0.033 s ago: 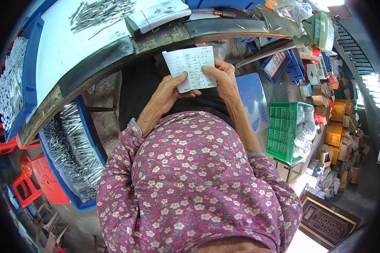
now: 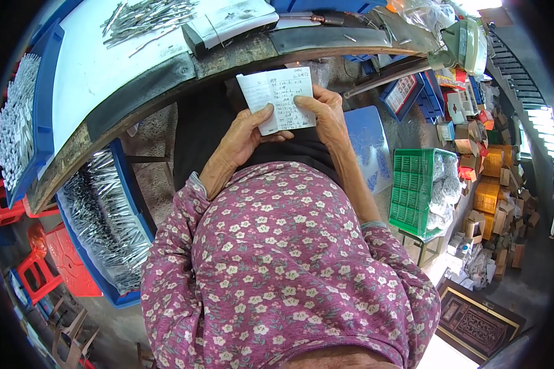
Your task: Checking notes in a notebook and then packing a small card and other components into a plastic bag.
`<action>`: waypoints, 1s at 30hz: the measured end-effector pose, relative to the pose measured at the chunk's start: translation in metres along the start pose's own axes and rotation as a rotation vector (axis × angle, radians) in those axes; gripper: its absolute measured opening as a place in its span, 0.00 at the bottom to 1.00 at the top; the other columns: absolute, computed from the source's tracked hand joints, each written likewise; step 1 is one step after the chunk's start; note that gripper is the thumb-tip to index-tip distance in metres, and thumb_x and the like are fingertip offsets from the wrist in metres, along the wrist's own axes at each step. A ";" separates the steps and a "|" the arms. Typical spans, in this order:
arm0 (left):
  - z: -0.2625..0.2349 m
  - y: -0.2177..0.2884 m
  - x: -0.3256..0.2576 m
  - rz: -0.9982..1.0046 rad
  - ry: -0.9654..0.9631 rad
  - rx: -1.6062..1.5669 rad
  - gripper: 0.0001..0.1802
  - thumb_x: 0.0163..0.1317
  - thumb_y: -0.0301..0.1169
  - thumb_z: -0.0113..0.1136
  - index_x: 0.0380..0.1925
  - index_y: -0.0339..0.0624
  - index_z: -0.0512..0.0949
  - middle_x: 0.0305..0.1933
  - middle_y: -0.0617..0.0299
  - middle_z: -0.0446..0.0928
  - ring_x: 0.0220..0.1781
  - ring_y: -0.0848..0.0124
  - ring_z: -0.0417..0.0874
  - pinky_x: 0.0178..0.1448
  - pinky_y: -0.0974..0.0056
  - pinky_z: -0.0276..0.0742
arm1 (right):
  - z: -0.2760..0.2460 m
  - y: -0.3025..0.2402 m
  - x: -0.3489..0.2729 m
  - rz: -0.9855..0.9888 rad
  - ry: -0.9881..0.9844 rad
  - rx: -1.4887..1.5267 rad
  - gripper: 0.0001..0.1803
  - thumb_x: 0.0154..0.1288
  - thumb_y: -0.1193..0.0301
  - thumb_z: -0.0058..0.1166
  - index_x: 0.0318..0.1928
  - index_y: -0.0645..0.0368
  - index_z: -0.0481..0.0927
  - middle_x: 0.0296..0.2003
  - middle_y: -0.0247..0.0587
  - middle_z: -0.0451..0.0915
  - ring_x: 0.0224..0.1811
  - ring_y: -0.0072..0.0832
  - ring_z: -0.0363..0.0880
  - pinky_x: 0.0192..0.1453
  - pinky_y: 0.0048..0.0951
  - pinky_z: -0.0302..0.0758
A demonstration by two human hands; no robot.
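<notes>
Both of my hands hold a small open notebook [image 2: 277, 98] with lined white pages, above my lap and just off the bench's near edge. Handwriting in dark ink covers the right-hand page; the left page shows only a little. My left hand [image 2: 247, 132] grips the lower left of the notebook, thumb on the page and fingers behind it. On the right side, my right hand [image 2: 327, 117] pinches the page edge, its thumb pressed on the writing. The fingers behind the pages are mostly hidden.
Thin metal rods [image 2: 148, 21] lie on the workbench [image 2: 228, 60] beside a paper-topped block [image 2: 231, 24] and a screwdriver [image 2: 326, 20]. Blue trays of metal parts [image 2: 108, 221] stand left, near red stools [image 2: 71, 261]. At right are a green crate [image 2: 412, 190] and stacked boxes [image 2: 505, 197].
</notes>
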State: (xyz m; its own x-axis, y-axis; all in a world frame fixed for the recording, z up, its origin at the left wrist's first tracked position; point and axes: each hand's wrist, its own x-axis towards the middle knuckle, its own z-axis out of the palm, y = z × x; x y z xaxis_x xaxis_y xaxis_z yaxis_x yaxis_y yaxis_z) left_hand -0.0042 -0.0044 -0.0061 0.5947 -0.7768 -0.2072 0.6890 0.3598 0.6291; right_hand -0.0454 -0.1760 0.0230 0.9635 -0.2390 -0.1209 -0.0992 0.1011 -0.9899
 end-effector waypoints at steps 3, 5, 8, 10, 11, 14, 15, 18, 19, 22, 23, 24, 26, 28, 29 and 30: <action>0.000 -0.001 0.001 0.003 -0.002 0.005 0.22 0.63 0.40 0.46 0.49 0.32 0.67 0.41 0.51 0.76 0.34 0.63 0.81 0.37 0.68 0.80 | -0.002 0.001 0.000 -0.003 -0.010 -0.007 0.15 0.51 0.75 0.53 0.41 0.69 0.77 0.33 0.42 0.79 0.31 0.22 0.77 0.39 0.21 0.74; 0.001 -0.002 0.001 0.003 -0.002 0.006 0.23 0.63 0.40 0.46 0.49 0.31 0.67 0.41 0.52 0.76 0.33 0.63 0.81 0.37 0.68 0.79 | -0.003 0.001 -0.001 -0.001 -0.017 -0.009 0.15 0.51 0.75 0.53 0.41 0.70 0.77 0.33 0.42 0.79 0.31 0.22 0.77 0.39 0.21 0.74; 0.002 0.000 0.000 0.008 -0.005 0.006 0.23 0.63 0.40 0.46 0.49 0.31 0.67 0.40 0.52 0.76 0.33 0.63 0.81 0.36 0.68 0.79 | -0.001 0.000 -0.001 0.014 -0.014 -0.006 0.15 0.51 0.74 0.53 0.41 0.70 0.77 0.33 0.42 0.79 0.31 0.22 0.77 0.39 0.21 0.74; 0.001 0.000 0.000 0.016 -0.011 0.013 0.23 0.63 0.41 0.46 0.49 0.31 0.67 0.40 0.52 0.76 0.34 0.63 0.81 0.36 0.68 0.79 | -0.002 0.002 0.000 -0.001 -0.020 -0.011 0.15 0.51 0.74 0.53 0.41 0.70 0.77 0.33 0.42 0.79 0.31 0.22 0.77 0.39 0.21 0.74; 0.000 0.000 0.000 0.015 -0.011 0.012 0.23 0.63 0.41 0.46 0.49 0.31 0.67 0.40 0.52 0.76 0.34 0.63 0.81 0.36 0.68 0.79 | -0.002 0.001 0.000 0.000 -0.020 -0.011 0.15 0.51 0.74 0.53 0.41 0.70 0.77 0.33 0.42 0.79 0.31 0.22 0.77 0.39 0.21 0.74; 0.000 0.000 0.001 0.016 -0.022 0.012 0.23 0.63 0.41 0.47 0.48 0.31 0.67 0.40 0.52 0.76 0.34 0.63 0.81 0.36 0.68 0.80 | -0.001 0.000 0.001 -0.004 -0.017 -0.011 0.15 0.52 0.74 0.53 0.41 0.69 0.77 0.32 0.42 0.79 0.30 0.21 0.77 0.38 0.21 0.74; 0.000 -0.001 0.001 0.015 -0.022 0.012 0.23 0.63 0.41 0.46 0.48 0.31 0.68 0.40 0.52 0.76 0.34 0.63 0.81 0.36 0.68 0.80 | 0.000 0.000 0.000 0.001 -0.017 -0.004 0.15 0.52 0.74 0.52 0.40 0.69 0.77 0.32 0.41 0.79 0.30 0.21 0.77 0.38 0.21 0.74; -0.004 -0.001 0.002 0.004 -0.034 0.015 0.23 0.63 0.40 0.46 0.49 0.31 0.67 0.42 0.51 0.75 0.36 0.62 0.81 0.38 0.66 0.80 | 0.001 -0.001 0.000 0.007 -0.015 0.002 0.14 0.52 0.74 0.52 0.40 0.68 0.77 0.32 0.41 0.79 0.30 0.21 0.76 0.38 0.21 0.73; -0.006 -0.001 0.002 -0.005 -0.046 0.021 0.23 0.64 0.40 0.45 0.50 0.32 0.65 0.44 0.50 0.74 0.37 0.60 0.81 0.39 0.63 0.80 | 0.001 -0.001 0.001 0.007 -0.015 0.002 0.14 0.52 0.75 0.52 0.40 0.68 0.77 0.32 0.41 0.79 0.30 0.21 0.76 0.38 0.21 0.73; -0.005 -0.001 0.002 0.002 -0.051 0.014 0.23 0.64 0.41 0.45 0.50 0.32 0.66 0.44 0.51 0.74 0.37 0.60 0.81 0.40 0.63 0.80 | 0.002 -0.001 0.001 0.001 -0.019 0.002 0.14 0.52 0.74 0.52 0.40 0.68 0.77 0.32 0.41 0.79 0.30 0.21 0.76 0.39 0.21 0.73; -0.005 -0.001 0.002 0.002 -0.051 0.013 0.23 0.64 0.41 0.45 0.50 0.32 0.66 0.44 0.51 0.74 0.37 0.60 0.81 0.40 0.63 0.80 | 0.001 -0.001 0.001 0.001 -0.019 0.001 0.14 0.52 0.74 0.52 0.40 0.68 0.77 0.32 0.41 0.79 0.30 0.21 0.76 0.39 0.21 0.73; -0.006 -0.002 0.003 0.001 -0.053 0.013 0.23 0.64 0.41 0.45 0.50 0.32 0.66 0.44 0.51 0.74 0.37 0.60 0.81 0.40 0.63 0.80 | 0.001 -0.002 0.000 0.004 -0.031 -0.008 0.14 0.52 0.74 0.52 0.40 0.68 0.77 0.32 0.41 0.79 0.30 0.21 0.76 0.38 0.21 0.73; -0.007 -0.002 0.003 0.000 -0.055 0.011 0.23 0.63 0.41 0.45 0.50 0.32 0.66 0.44 0.51 0.74 0.37 0.60 0.81 0.40 0.63 0.80 | 0.000 -0.002 0.000 0.007 -0.042 -0.018 0.15 0.53 0.74 0.51 0.41 0.68 0.77 0.32 0.41 0.79 0.30 0.21 0.76 0.38 0.21 0.73; -0.007 -0.002 0.003 -0.004 -0.056 0.015 0.24 0.63 0.41 0.46 0.51 0.32 0.66 0.44 0.50 0.74 0.37 0.60 0.81 0.40 0.63 0.80 | -0.001 0.000 0.001 0.011 -0.049 -0.020 0.15 0.53 0.73 0.51 0.41 0.68 0.77 0.32 0.41 0.79 0.30 0.21 0.76 0.38 0.21 0.73; -0.007 -0.002 0.003 -0.004 -0.057 0.015 0.24 0.63 0.41 0.46 0.51 0.32 0.66 0.44 0.50 0.74 0.37 0.60 0.81 0.40 0.63 0.80 | -0.001 0.000 0.001 0.010 -0.049 -0.020 0.15 0.53 0.73 0.51 0.41 0.68 0.77 0.32 0.41 0.79 0.30 0.21 0.76 0.38 0.21 0.73; -0.007 -0.002 0.003 -0.002 -0.053 0.014 0.24 0.63 0.41 0.46 0.51 0.32 0.66 0.44 0.50 0.74 0.38 0.59 0.81 0.40 0.63 0.80 | -0.002 0.001 0.001 0.011 -0.047 -0.026 0.15 0.53 0.73 0.51 0.41 0.68 0.77 0.33 0.41 0.79 0.30 0.21 0.76 0.39 0.21 0.73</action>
State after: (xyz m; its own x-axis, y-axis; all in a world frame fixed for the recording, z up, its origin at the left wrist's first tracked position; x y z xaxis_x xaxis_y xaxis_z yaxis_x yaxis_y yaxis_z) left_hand -0.0008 -0.0042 -0.0136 0.5702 -0.8040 -0.1687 0.6840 0.3509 0.6396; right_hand -0.0448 -0.1779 0.0214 0.9729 -0.1918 -0.1291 -0.1160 0.0782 -0.9902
